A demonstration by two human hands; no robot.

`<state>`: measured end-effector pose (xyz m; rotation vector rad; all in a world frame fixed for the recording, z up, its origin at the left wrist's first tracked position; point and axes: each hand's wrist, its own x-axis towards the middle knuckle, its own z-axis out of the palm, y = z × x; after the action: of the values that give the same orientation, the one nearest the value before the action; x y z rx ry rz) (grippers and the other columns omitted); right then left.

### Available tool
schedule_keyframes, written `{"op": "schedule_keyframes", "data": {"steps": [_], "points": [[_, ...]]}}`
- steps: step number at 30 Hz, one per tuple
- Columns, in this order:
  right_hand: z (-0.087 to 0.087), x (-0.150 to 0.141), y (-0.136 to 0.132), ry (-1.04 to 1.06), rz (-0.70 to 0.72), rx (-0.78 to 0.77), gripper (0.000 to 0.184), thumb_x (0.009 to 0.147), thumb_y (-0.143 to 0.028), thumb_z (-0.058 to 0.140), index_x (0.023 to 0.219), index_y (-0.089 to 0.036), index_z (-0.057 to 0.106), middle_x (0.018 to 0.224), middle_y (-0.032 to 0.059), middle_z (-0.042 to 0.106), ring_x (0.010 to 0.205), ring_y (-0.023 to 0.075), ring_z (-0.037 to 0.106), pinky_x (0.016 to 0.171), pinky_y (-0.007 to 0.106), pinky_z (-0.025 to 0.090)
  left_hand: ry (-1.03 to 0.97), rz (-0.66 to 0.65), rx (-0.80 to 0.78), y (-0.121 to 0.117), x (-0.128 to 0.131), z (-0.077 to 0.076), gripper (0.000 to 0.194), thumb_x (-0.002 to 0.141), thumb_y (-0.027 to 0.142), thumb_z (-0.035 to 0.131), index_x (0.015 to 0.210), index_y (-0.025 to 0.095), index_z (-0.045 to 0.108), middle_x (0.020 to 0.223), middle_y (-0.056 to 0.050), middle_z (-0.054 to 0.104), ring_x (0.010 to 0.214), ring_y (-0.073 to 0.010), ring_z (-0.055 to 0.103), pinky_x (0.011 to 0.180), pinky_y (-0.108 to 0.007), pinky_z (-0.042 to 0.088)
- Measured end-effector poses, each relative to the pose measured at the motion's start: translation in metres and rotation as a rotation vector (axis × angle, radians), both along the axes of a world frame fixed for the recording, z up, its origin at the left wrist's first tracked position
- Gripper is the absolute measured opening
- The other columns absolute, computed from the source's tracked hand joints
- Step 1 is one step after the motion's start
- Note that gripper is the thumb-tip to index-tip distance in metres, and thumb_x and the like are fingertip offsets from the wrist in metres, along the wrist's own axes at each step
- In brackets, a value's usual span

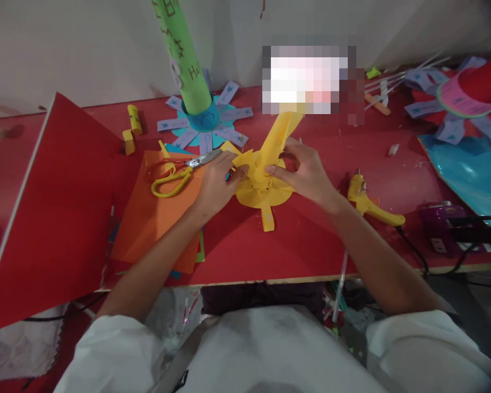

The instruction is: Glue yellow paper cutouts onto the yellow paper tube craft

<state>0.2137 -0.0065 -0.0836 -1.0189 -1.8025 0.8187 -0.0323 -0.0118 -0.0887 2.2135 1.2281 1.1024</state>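
Red bench [245, 265] against a pale wall [106, 49]. Mid-frame, our left hand [219, 177] and right hand [306, 169] each close a narrow grip on the yellow paper piece [256, 197], probably bracing its rising strip from both sides; glue gun [366, 206] lies centre-right, likely for easy reach.

The person wore a pale white, loose-fitting cloth shirt [270, 355], softly shaded grey across the front, with a small black mark [180, 381] low on its left side. The wide, short left sleeve [114, 349] and right sleeve [425, 346] were white too, leaving the forearms, left hand [219, 183] and right hand [306, 168] bare. A dark cloth lower garment [262, 296] covered the lap.
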Motion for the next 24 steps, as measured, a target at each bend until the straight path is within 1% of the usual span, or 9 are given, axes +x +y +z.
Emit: {"op": "schedule_keyframes", "data": {"steps": [3, 6, 8, 12, 15, 17, 20, 22, 24], "points": [[-0.003, 0.002, -0.001, -0.027, 0.026, -0.008, 0.052, 0.091, -0.069, 0.081, 0.132, -0.037, 0.072, 0.142, 0.0052, 0.074, 0.127, 0.0330, 0.072, 0.111, 0.056, 0.061, 0.076, 0.072, 0.017, -0.003, 0.001, -0.001, 0.029, 0.112, 0.038, 0.059, 0.088, 0.023, 0.060, 0.085, -0.002, 0.067, 0.080, -0.0163, 0.065, 0.072, -0.034, 0.049], [-0.007, 0.003, -0.002, -0.072, 0.065, -0.028, 0.074, 0.086, -0.071, 0.084, 0.149, -0.040, 0.061, 0.159, 0.0072, 0.064, 0.142, 0.0370, 0.065, 0.119, 0.061, 0.056, 0.104, 0.117, -0.024, -0.005, 0.001, 0.001, 0.019, 0.111, 0.036, 0.060, 0.096, 0.024, 0.062, 0.078, 0.001, 0.063, 0.071, -0.0170, 0.063, 0.067, -0.034, 0.044], [-0.007, 0.001, -0.002, -0.114, 0.072, -0.059, 0.085, 0.085, -0.074, 0.083, 0.157, -0.038, 0.055, 0.162, 0.0094, 0.062, 0.146, 0.0389, 0.062, 0.122, 0.064, 0.053, 0.097, 0.116, -0.038, -0.006, 0.001, 0.003, 0.014, 0.109, 0.035, 0.061, 0.103, 0.024, 0.065, 0.080, 0.000, 0.067, 0.073, -0.0183, 0.066, 0.068, -0.034, 0.046], [-0.001, -0.004, -0.001, -0.254, 0.038, -0.067, 0.079, 0.091, -0.075, 0.074, 0.155, -0.033, 0.057, 0.156, 0.0110, 0.068, 0.146, 0.0430, 0.061, 0.127, 0.072, 0.043, 0.071, 0.098, -0.026, -0.005, 0.000, 0.003, 0.013, 0.108, 0.035, 0.062, 0.111, 0.024, 0.068, 0.099, -0.004, 0.076, 0.090, -0.0199, 0.072, 0.081, -0.034, 0.055], [0.005, -0.006, -0.001, -0.337, 0.011, -0.054, 0.074, 0.094, -0.076, 0.069, 0.152, -0.033, 0.060, 0.154, 0.0109, 0.069, 0.146, 0.0461, 0.059, 0.127, 0.076, 0.037, 0.009, 0.089, -0.035, -0.002, -0.001, -0.004, 0.012, 0.105, 0.033, 0.064, 0.111, 0.023, 0.068, 0.106, -0.005, 0.077, 0.098, -0.0207, 0.073, 0.087, -0.034, 0.058], [0.007, -0.006, -0.002, -0.349, 0.016, -0.054, 0.073, 0.094, -0.078, 0.067, 0.151, -0.033, 0.061, 0.151, 0.0109, 0.071, 0.145, 0.0461, 0.060, 0.127, 0.076, 0.037, -0.078, 0.061, -0.069, 0.000, -0.001, -0.009, 0.014, 0.103, 0.036, 0.067, 0.108, 0.022, 0.068, 0.107, -0.005, 0.076, 0.099, -0.0212, 0.073, 0.087, -0.034, 0.060], [0.007, -0.006, -0.002, -0.346, 0.025, -0.056, 0.074, 0.094, -0.082, 0.065, 0.148, -0.032, 0.063, 0.148, 0.0112, 0.073, 0.143, 0.0453, 0.062, 0.126, 0.075, 0.039, -0.196, -0.012, -0.168, 0.004, 0.000, -0.016, 0.027, 0.100, 0.044, 0.073, 0.112, 0.021, 0.067, 0.109, -0.006, 0.076, 0.097, -0.0209, 0.073, 0.086, -0.035, 0.061], [0.007, -0.006, -0.002, -0.343, 0.017, -0.058, 0.074, 0.093, -0.083, 0.065, 0.145, -0.031, 0.065, 0.147, 0.0119, 0.074, 0.141, 0.0453, 0.063, 0.125, 0.075, 0.039, -0.194, -0.053, -0.212, 0.007, 0.001, -0.016, 0.031, 0.098, 0.048, 0.077, 0.111, 0.022, 0.069, 0.107, -0.006, 0.076, 0.096, -0.0212, 0.072, 0.086, -0.036, 0.061], [0.005, -0.006, -0.001, -0.342, 0.003, -0.062, 0.075, 0.092, -0.084, 0.066, 0.144, -0.030, 0.067, 0.145, 0.0128, 0.074, 0.139, 0.0456, 0.064, 0.125, 0.075, 0.039, -0.163, -0.070, -0.200, 0.008, 0.002, -0.013, 0.031, 0.096, 0.050, 0.079, 0.106, 0.022, 0.070, 0.107, -0.006, 0.076, 0.099, -0.0225, 0.072, 0.088, -0.039, 0.060]]}}
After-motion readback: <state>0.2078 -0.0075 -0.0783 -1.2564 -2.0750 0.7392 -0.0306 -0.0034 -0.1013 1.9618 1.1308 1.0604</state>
